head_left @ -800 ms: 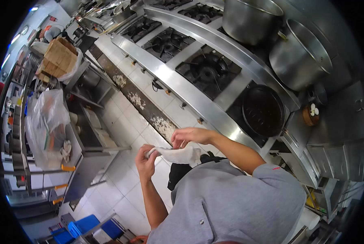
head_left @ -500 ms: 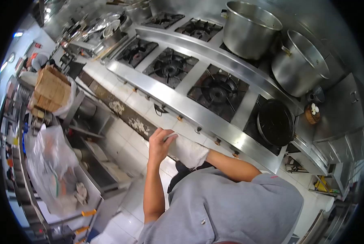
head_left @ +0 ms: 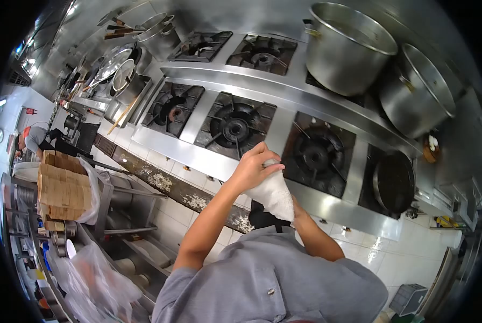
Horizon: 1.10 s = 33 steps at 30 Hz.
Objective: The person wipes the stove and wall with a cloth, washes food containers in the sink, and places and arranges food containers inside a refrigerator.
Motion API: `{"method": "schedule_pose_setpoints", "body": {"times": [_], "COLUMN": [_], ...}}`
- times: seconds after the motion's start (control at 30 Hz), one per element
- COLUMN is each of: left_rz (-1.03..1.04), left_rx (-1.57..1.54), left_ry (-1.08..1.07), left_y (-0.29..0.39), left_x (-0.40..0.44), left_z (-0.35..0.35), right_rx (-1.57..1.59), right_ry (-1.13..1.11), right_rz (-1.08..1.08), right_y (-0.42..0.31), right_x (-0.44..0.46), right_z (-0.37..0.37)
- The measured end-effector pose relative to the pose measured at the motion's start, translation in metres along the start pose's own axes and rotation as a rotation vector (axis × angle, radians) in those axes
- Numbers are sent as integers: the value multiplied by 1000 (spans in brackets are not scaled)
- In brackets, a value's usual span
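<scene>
Stainless-steel cooking range (head_left: 327, 209) with black iron burners (head_left: 234, 129) is spanning the kitchen view, its front ledge running just beyond the hands. Left hand (head_left: 256, 168): fingers are curling closed, thumb opposing, pinching the upper end of a limp, white, textured cloth (head_left: 273, 198). Cloth is hanging in front of the grey shirt (head_left: 235, 280), its long axis sloping from the left fingertips down and rightward to the right forearm (head_left: 317, 234). Left hand is holding the top end; right arm is meeting the lower part. Right hand is mostly hiding behind the cloth: cannot tell how open its fingers are, whether they are gripping, or whether cloth is wrapping them. Farther out, a round black pan (head_left: 394, 182) is sitting on the range's right end; two tall steel stockpots (head_left: 338, 64) are standing behind. Far left, a grey-clad co-worker (head_left: 36, 140) is bending, hands too small to read. Black lens border is cutting off the room's edges.
</scene>
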State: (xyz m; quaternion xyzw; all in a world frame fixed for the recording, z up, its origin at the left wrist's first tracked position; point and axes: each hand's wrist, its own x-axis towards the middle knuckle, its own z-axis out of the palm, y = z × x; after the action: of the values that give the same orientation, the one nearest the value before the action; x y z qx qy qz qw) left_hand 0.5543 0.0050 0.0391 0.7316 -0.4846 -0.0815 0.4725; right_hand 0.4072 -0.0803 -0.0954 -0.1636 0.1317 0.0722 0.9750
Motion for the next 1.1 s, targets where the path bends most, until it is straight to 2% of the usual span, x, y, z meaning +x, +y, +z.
{"method": "schedule_pose_setpoints", "body": {"times": [0.17,0.3,0.37,0.43,0.5,0.53,0.57,0.6,0.63,0.67,0.7,0.73,0.77,0.8,0.83,0.9,0.97,1.03,1.07,1.1], "left_rz": [17,131,15,39,-21,-18,0,97,105,124,57,-26,7,-14,-46,-31,-61,-56,-47,-37], "left_rx": [126,252,170,55,78,104,129,329,492,697,771,817,941,930,924,837,862,818,822,827], "left_ry": [-69,-98,-147,-54,64,200,335,473,556,571,583,580,603,552,512,510,517,522,528,522], "left_y": [-78,-137,-171,-223,-284,-316,-351,-400,-449,-481,-519,-551,-569,-580,-591,-599,-598,-602,-601,-601], "left_x": [83,147,177,210,247,258,276,292,305,315,323,324,323,314,306,299,301,305,305,304], "left_z": [-72,-118,-136,-162,-202,-221,-244,-268,-292,-318,-338,-354,-366,-366,-366,-362,-363,-368,-370,-370], "right_rx": [88,122,139,189,297,257,145,181,221,221,-499,-282,-83,313,152,5,-45,-492,-671,-836], "right_ry": [19,37,50,43,2,95,52,28,19,32,364,363,346,401,191,105,326,788,1360,1952], "right_rz": [-96,-213,-258,-301,-343,-428,-525,-580,-649,-734,-878,-1013,-1156,-1144,-1272,-1504,-1674,-1929,-1891,-1729], "right_y": [-14,-43,-58,-69,-83,-90,-97,-118,-136,-164,-198,-228,-258,-298,-341,-431,-514,-615,-636,-649], "right_x": [124,225,265,303,342,357,381,402,416,436,455,467,479,478,492,519,542,569,592,606], "right_z": [38,84,96,102,105,111,94,98,99,87,67,64,63,128,105,102,119,112,127,144]}}
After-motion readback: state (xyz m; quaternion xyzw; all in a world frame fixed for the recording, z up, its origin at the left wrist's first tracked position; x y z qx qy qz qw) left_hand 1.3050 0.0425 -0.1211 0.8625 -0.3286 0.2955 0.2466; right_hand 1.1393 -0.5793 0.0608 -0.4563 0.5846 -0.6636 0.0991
